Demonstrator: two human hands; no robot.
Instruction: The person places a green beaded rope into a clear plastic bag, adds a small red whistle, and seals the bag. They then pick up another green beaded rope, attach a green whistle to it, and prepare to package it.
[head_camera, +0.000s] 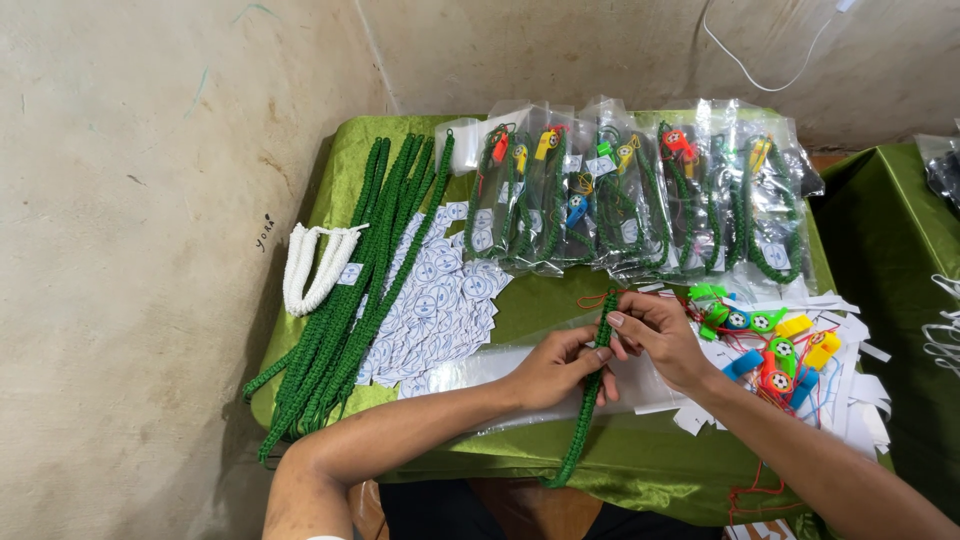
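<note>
A green braided cord (583, 410) hangs over the near edge of the green-covered table (640, 455). My left hand (555, 368) grips it near its top, and my right hand (655, 335) pinches the cord's upper end, where a thin red string (592, 299) loops out. Both hands are close together above a strip of clear plastic bags (480, 368). A heap of small plastic whistles (765, 345) in green, blue, yellow and red lies just right of my right hand.
Several green cords (360, 290) and a white cord (315, 265) lie at the left, beside round white stickers (440, 300). Bagged cord-and-whistle sets (640, 195) line the back. White paper strips (850, 375) lie at the right. A second green table (900, 260) adjoins; concrete wall on the left.
</note>
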